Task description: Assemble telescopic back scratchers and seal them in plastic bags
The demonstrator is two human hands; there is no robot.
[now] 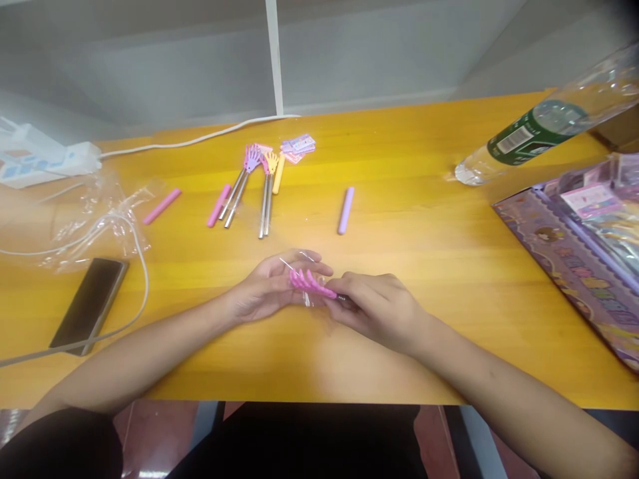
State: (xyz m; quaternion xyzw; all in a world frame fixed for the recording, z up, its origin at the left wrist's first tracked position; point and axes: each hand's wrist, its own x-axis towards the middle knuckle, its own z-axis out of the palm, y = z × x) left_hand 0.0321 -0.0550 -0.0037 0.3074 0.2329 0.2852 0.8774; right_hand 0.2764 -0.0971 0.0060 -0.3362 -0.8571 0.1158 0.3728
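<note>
My right hand (377,307) grips a pink back scratcher (310,283) by its metal shaft, close to the hand-shaped head. The head points left, toward my left hand (269,286). Clear plastic wrapping (307,298) shows around the head, and the curved fingers and thumb of my left hand hold it. Farther back lie a purple back scratcher head (252,158) and a yellow one (271,162), with bare metal shafts (265,205) toward me. Around them are pink handle tubes (218,205), a yellow tube (279,174) and a purple tube (346,210).
Small printed cards (298,145) lie at the back. On the left are a phone (90,303), crumpled plastic bags (107,206), a white cable (144,256) and a power strip (54,159). A water bottle (516,141) and a purple printed box (574,266) stand right.
</note>
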